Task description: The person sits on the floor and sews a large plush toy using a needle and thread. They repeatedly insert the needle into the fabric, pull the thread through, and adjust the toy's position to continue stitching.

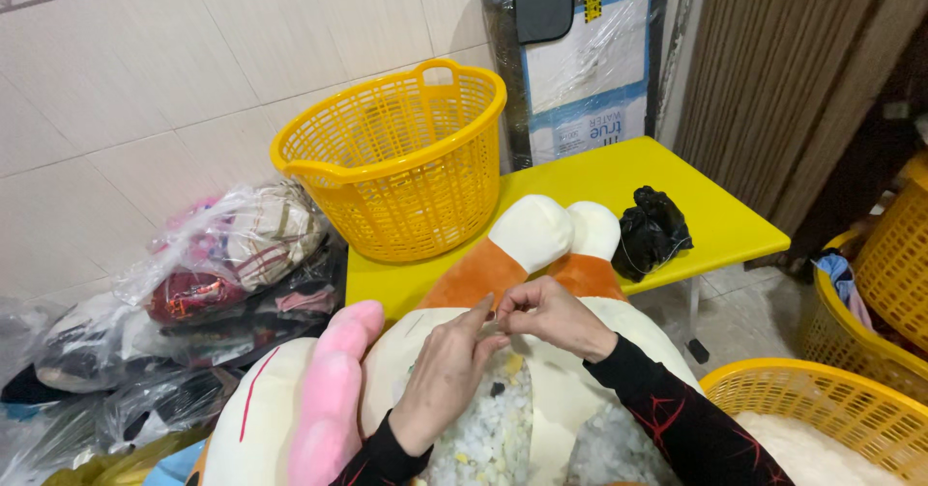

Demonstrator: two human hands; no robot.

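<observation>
We pinch the open seam of the plush toy (503,254) with both hands, left hand (447,375) and right hand (553,314), fingers closed on fabric above the foam stuffing (488,428). Closing it likely needs small, steady stitches.

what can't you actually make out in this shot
- Head view: whatever the left hand and right hand pinch between them on the plush toy is too small, covered by the fingertips.
- Contents of the black bag on the yellow table: hidden by the tied plastic.
- Inside of the upright yellow basket: screened by its wall.
- The plush toy's lower part: cut off by the bottom edge.
</observation>
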